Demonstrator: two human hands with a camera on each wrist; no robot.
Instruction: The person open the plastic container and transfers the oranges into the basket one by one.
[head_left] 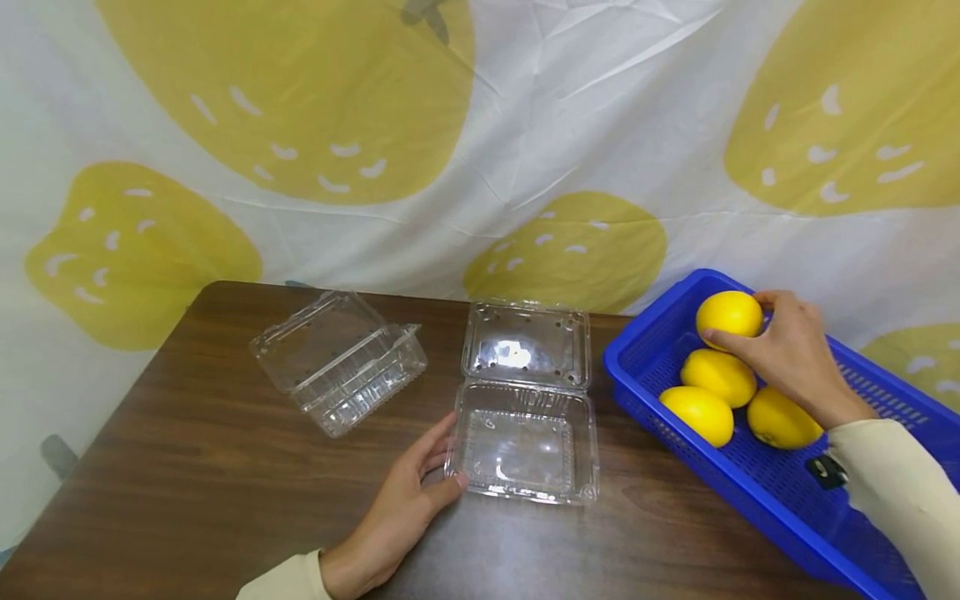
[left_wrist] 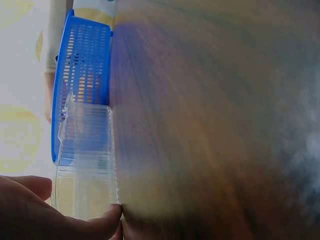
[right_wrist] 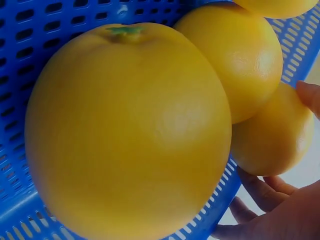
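My right hand [head_left: 798, 354] holds a yellow-orange orange [head_left: 729, 312] at the far end of a blue plastic basket [head_left: 757, 508], thumb on the near side and fingers behind it. Below it in the basket lie three more oranges; the nearest [right_wrist: 127, 132], with a green stem end, fills much of the right wrist view. My left hand [head_left: 405, 496] grips the left side of an open clear plastic clamshell container [head_left: 525, 450], its thumb at the near left corner. In the left wrist view, the container wall [left_wrist: 87, 190] shows between thumb and finger.
A second open clear clamshell [head_left: 360, 383] stands at an angle on the left of the brown wooden table [head_left: 187, 467]. A white cloth [head_left: 420, 242] with yellow fruit prints hangs behind the table. The basket's rim stands just right of the held container.
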